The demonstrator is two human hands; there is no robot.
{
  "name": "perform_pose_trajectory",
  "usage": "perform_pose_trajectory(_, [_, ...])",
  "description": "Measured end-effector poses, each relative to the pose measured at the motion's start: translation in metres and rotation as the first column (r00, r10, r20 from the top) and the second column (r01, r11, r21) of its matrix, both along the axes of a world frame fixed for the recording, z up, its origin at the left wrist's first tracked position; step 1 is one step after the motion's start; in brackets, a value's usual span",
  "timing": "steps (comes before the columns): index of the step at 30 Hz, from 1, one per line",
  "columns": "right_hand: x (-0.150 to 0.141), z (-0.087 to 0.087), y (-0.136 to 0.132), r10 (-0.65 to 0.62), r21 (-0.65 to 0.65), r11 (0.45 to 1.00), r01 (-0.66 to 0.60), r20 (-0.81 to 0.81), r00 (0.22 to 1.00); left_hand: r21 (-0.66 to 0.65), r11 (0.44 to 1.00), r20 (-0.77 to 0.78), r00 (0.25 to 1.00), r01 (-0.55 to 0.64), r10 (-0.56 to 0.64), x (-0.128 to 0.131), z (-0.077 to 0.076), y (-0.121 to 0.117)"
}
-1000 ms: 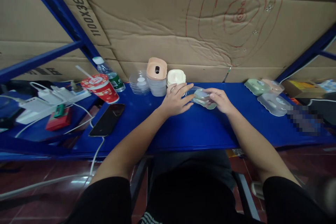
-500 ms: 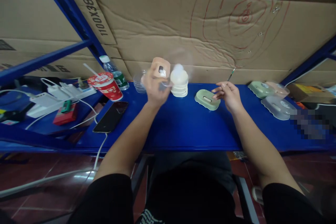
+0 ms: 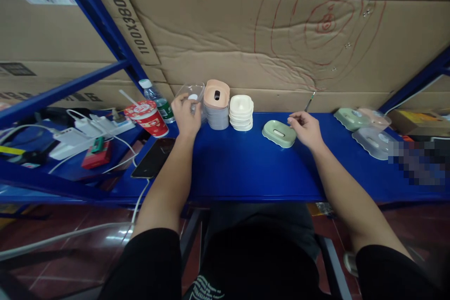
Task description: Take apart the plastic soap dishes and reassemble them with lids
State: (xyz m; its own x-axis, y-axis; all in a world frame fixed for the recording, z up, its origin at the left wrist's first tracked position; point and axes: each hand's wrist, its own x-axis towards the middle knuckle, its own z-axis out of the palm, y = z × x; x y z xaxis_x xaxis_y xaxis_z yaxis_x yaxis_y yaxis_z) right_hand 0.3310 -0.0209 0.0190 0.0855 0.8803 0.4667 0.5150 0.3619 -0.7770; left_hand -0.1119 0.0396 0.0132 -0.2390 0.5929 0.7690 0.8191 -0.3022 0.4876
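Note:
My left hand point(image 3: 187, 115) is at the back left of the table, its fingers curled on a clear plastic cover point(image 3: 196, 90) with a round white spot. Right beside it stand a stack of grey pieces topped by a peach one with an oval slot point(image 3: 217, 95), and a stack of cream pieces point(image 3: 241, 111). My right hand point(image 3: 306, 129) pinches a thin, pen-like stick point(image 3: 310, 101) with a dark green band, tip pointing up. Just left of that hand a pale green slotted soap-dish-like piece point(image 3: 279, 134) lies on the table.
On the left are a red paper cup point(image 3: 149, 119) with a straw, a water bottle point(image 3: 162, 105), a phone point(image 3: 152, 159) and a power strip point(image 3: 87, 135) with cables. Green, peach and clear grey pieces point(image 3: 372, 144) lie at right. Cardboard point(image 3: 228, 28) backs the blue table point(image 3: 246, 173).
My left hand has moved left from in front of the peach and grey stack, and the blurred clear cover has gone from above the cream stack. My right hand has barely moved.

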Motion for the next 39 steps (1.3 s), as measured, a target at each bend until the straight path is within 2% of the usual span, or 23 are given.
perform_pose_trajectory(2, [0.001,-0.001,-0.001,-0.003,0.031,1.000,-0.003,0.205,0.979,-0.026,0.999,0.012,1.000,-0.026,0.026,0.000,-0.006,0.004])
perform_pose_trajectory(4, [0.000,-0.002,-0.002,0.047,0.022,0.998,-0.059,0.356,0.933,-0.042,0.998,0.017,0.999,-0.041,0.042,0.000,-0.011,0.007])
perform_pose_trajectory(8, [0.000,-0.002,-0.004,0.176,-0.084,0.984,-0.155,0.537,0.825,-0.043,0.999,-0.023,1.000,-0.001,0.000,-0.002,-0.018,0.011])
perform_pose_trajectory(11, [0.000,-0.005,-0.006,0.268,-0.211,0.962,-0.174,0.595,0.758,-0.030,1.000,-0.039,0.999,-0.002,0.001,-0.001,-0.018,0.009])
perform_pose_trajectory(14, [0.002,-0.008,-0.006,0.319,-0.295,0.941,-0.165,0.614,0.722,-0.029,0.998,0.013,0.999,-0.052,0.052,0.003,-0.014,0.006])
perform_pose_trajectory(18, [0.006,-0.011,-0.004,0.308,-0.303,0.943,-0.141,0.625,0.717,-0.010,0.993,0.119,0.986,-0.120,0.120,0.008,-0.006,0.000])
perform_pose_trajectory(21, [0.004,-0.010,-0.003,0.293,-0.271,0.951,-0.149,0.634,0.715,0.073,0.989,0.138,0.983,-0.131,0.120,0.011,0.000,-0.006])
perform_pose_trajectory(24, [-0.002,-0.009,-0.004,0.291,-0.218,0.956,-0.198,0.588,0.754,0.164,0.986,0.045,0.999,-0.026,0.019,0.026,0.005,-0.015])
perform_pose_trajectory(27, [-0.012,-0.007,-0.009,0.335,-0.164,0.942,-0.292,0.507,0.794,0.114,0.970,-0.155,0.969,0.213,-0.194,0.060,0.006,-0.030])
perform_pose_trajectory(29, [-0.019,-0.007,-0.013,0.374,-0.142,0.926,-0.350,0.474,0.797,0.019,0.914,-0.308,0.872,0.405,-0.380,0.090,0.003,-0.042])
perform_pose_trajectory(31, [-0.025,-0.007,-0.016,0.409,-0.127,0.909,-0.397,0.454,0.792,-0.070,0.818,-0.414,0.730,0.570,-0.544,0.117,-0.003,-0.053])
perform_pose_trajectory(34, [-0.031,-0.009,-0.018,0.444,-0.103,0.889,-0.445,0.432,0.786,-0.194,0.738,-0.486,0.590,0.647,-0.645,0.142,-0.015,-0.063])
perform_pose_trajectory(36, [-0.032,-0.011,-0.019,0.453,-0.091,0.883,-0.460,0.414,0.789,-0.230,0.720,-0.494,0.559,0.655,-0.666,0.146,-0.021,-0.064])
perform_pose_trajectory(39, [-0.032,-0.012,-0.018,0.458,-0.090,0.884,-0.459,0.365,0.811,-0.235,0.716,-0.484,0.560,0.657,-0.673,0.140,-0.025,-0.059])
